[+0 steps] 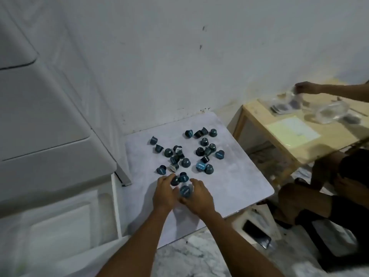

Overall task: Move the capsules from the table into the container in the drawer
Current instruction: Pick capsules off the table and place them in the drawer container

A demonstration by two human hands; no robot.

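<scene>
While both hands cup capsules [185,191] near the table's [239,182] front edge, left hand [164,193] fingers curl round one; right hand [197,198] holds another; lid lettering blurs.

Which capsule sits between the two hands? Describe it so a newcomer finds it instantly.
On the grey table, look at its near edge where the left hand and right hand meet. The capsule between them shows its blue printed lid to the camera, nearer than all the others.

Glossy dark-blue plastic capsules [185,162] on a matt, mottled grey table [235,176]; pale bare-wood side table [259,124].
</scene>
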